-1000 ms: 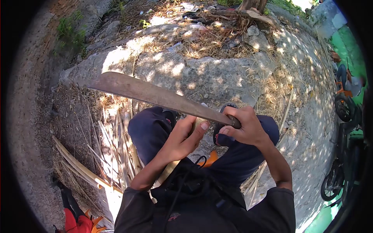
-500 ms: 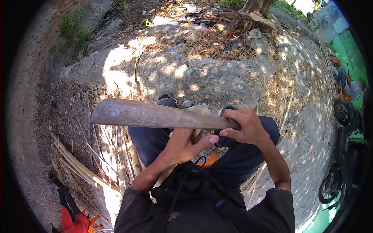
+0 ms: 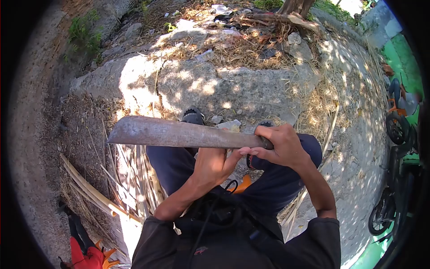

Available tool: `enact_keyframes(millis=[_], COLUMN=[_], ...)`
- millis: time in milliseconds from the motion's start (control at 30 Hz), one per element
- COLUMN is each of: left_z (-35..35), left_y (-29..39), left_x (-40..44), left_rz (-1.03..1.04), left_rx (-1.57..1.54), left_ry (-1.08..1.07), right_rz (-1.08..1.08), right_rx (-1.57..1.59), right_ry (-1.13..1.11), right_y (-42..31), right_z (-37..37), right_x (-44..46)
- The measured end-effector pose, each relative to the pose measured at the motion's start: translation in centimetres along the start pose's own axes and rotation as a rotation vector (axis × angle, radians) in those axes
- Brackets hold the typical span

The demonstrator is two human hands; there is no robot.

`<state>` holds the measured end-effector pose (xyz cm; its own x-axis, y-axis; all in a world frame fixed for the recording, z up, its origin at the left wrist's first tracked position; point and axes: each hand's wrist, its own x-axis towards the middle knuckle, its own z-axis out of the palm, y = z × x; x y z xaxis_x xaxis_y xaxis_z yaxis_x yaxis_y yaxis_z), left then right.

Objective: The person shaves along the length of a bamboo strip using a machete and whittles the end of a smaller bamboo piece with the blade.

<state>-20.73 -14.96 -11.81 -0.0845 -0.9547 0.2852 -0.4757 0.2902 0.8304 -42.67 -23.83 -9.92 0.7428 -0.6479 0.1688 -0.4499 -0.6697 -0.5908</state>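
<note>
A machete (image 3: 179, 133) with a broad, worn, brownish blade lies across the view above my lap, its wide end to the left. My right hand (image 3: 284, 145) is closed around its dark handle at the right end. My left hand (image 3: 209, 166) is under the blade near the handle, thumb stretched to the right and its tip meeting my right thumb. The blade hides the left fingers, and what they grip cannot be made out. Beside my left leg lie several pale split strips (image 3: 141, 175), which look like bamboo.
In front of my feet runs a rough concrete ledge (image 3: 251, 92) with dry litter and a tree trunk (image 3: 298, 6) behind. Longer poles (image 3: 92, 190) lie at left. A person in red (image 3: 87, 255) is at lower left. Motorbikes (image 3: 380, 210) stand at right.
The machete has shifted slightly right. My left hand has moved a little right and turned, bringing its thumb against my right thumb. A tan piece seen beside the left fingers is now hidden.
</note>
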Motion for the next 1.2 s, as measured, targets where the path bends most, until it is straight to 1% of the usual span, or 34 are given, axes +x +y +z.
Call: enact_keyframes(millis=[100, 200, 267, 300, 367, 400, 467, 500, 567, 600, 633, 667, 700, 733, 800, 867, 967, 1067, 1200], left_z=[0.1, 0.2, 0.2, 0.4, 0.7, 0.7, 0.4, 0.3, 0.1, 0.1, 0.3, 0.4, 0.2, 0.0, -0.3, -0.5, -0.6, -0.8, -0.6], left_y=[-0.3, -0.5, -0.2, -0.3, -0.5, -0.5, -0.4, -0.1, 0.3, 0.1, -0.3, -0.5, -0.6, -0.6, -0.3, 0.4, 0.4, 0.3, 0.2], left_x=[-0.1, -0.1, 0.0, 0.0, 0.1, 0.1, 0.1, 0.2, 0.8, 0.7, 0.7, 0.7, 0.6, 0.4, 0.2, 0.2, 0.4, 0.5, 0.1], left_rz=[0.050, -0.004, -0.079, -0.078, -0.027, -0.028, -0.266, -0.270, -0.345, -0.346, -0.253, -0.160, -0.160, -0.134, -0.110, -0.179, -0.124, -0.075, -0.099], left_rx=[0.075, 0.045, 0.045, 0.044, 0.075, 0.073, 0.030, 0.031, -0.054, -0.055, -0.059, -0.060, -0.059, 0.009, 0.080, -0.055, 0.000, -0.023, -0.120], left_ry=[0.049, 0.017, 0.017, 0.015, 0.108, 0.106, -0.081, -0.081, -0.099, -0.097, -0.061, -0.025, -0.023, -0.057, -0.094, -0.090, -0.105, -0.103, -0.128], right_rz=[0.001, 0.003, 0.008, 0.006, 0.008, 0.013, 0.016, 0.035, 0.053, 0.065, 0.075, 0.072, 0.063, 0.054, 0.063, 0.074, 0.041, 0.015, -0.017], right_rx=[-0.062, -0.120, -0.148, -0.163, -0.179, -0.204, -0.228, -0.199, -0.172, -0.090, -0.010, -0.012, 0.017, 0.046, 0.038, 0.031, -0.002, 0.025, 0.000], right_ry=[0.042, 0.072, 0.075, 0.095, 0.114, 0.151, 0.186, 0.183, 0.186, 0.167, 0.148, 0.146, 0.100, 0.056, 0.045, 0.036, 0.035, 0.017, 0.025], right_y=[-0.2, -0.5, -0.5, -0.5, -0.6, -0.7, -0.7, -0.6, -0.3, -0.1, 0.1, 0.1, 0.0, 0.0, -0.2, -0.2, 0.0, 0.0, 0.0], right_z=[0.3, 0.2, 0.2, 0.3, 0.5, 0.6, 0.7, 0.7, 0.8, 0.7, 0.6, 0.4, 0.2, 0.1, -0.1, 0.0, 0.0, 0.0, 0.1], right_x=[-0.1, 0.0, 0.1, 0.1, 0.2, 0.3, 0.4, 0.4, 0.4, 0.2, 0.1, 0.1, 0.0, 0.1, 0.1, 0.1, 0.1, 0.1, 0.0])
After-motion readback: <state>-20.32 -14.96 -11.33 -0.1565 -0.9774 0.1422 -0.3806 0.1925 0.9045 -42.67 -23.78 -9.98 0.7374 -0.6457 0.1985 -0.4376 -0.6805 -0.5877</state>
